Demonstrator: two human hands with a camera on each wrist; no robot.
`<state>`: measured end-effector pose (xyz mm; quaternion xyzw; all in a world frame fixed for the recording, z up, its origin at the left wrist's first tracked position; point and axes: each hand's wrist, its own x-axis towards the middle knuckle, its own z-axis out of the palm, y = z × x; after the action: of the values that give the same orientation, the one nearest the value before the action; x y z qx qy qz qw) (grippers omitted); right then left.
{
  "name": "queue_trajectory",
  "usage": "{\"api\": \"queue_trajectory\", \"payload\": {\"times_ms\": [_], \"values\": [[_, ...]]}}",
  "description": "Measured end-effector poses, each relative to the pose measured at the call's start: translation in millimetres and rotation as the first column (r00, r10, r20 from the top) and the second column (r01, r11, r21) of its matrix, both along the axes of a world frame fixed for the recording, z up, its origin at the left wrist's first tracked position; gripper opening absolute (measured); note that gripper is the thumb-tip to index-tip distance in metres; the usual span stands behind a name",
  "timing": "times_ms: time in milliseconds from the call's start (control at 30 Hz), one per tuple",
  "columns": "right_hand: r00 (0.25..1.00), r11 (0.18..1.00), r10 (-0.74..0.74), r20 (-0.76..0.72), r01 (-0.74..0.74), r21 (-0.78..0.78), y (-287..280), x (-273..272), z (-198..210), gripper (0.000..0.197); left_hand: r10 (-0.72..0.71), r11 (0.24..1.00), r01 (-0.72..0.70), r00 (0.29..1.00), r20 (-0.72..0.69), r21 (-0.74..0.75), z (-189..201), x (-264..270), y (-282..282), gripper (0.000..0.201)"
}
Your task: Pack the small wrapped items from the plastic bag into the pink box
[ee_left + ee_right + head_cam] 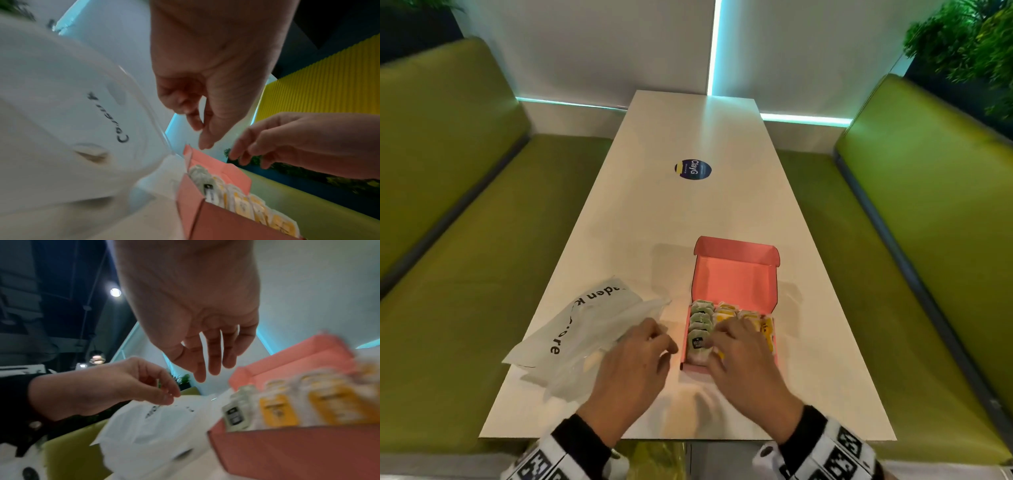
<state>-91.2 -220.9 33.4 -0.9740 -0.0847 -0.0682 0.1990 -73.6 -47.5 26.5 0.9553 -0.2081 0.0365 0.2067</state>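
Observation:
The pink box stands open on the white table, lid tilted back. Green wrapped items fill its left column; yellow ones fill the others. My right hand hovers over the box's near end with relaxed fingers, holding nothing. My left hand hangs between box and bag, fingers loosely curled and empty. The white plastic bag with black lettering lies crumpled left of the box.
A round dark sticker sits mid-table beyond the box. Green benches run along both long sides. A plant stands at the far right. The table's near edge is just under my wrists.

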Motion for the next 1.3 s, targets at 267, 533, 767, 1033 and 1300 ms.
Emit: {"api": "queue_trajectory", "payload": {"times_ms": [267, 533, 767, 1033, 1300], "values": [[0.855, 0.907, 0.407, -0.322, -0.419, 0.036, 92.7, 44.2, -14.5, 0.027, 0.368, 0.914, -0.374, 0.927, 0.065, 0.155, -8.8, -23.5, 55.7, 0.033], [0.826, 0.937, 0.335, -0.452, -0.344, 0.066, 109.8, 60.4, -38.4, 0.044, 0.667, 0.743, -0.647, 0.739, -0.095, 0.172, -27.2, 7.6, 68.3, 0.046], [0.879, 0.942, 0.277, -0.388, -0.329, -0.073, 117.6, 70.7, -34.0, 0.046, 0.503, 0.856, -0.49, 0.863, -0.047, 0.163, -10.7, 17.2, 61.8, 0.057], [0.742, 0.676, 0.441, -0.504, -0.644, -0.357, 128.9, 85.1, -35.7, 0.063, 0.277, 0.905, -0.279, 0.959, 0.052, 0.322, 5.4, 19.1, 67.5, 0.069], [0.808, 0.887, 0.322, -0.493, -0.44, -0.141, 115.1, 83.3, -35.1, 0.046, 0.254, 0.87, -0.282, 0.959, 0.122, 0.404, 14.6, 18.4, 71.9, 0.05]]}}
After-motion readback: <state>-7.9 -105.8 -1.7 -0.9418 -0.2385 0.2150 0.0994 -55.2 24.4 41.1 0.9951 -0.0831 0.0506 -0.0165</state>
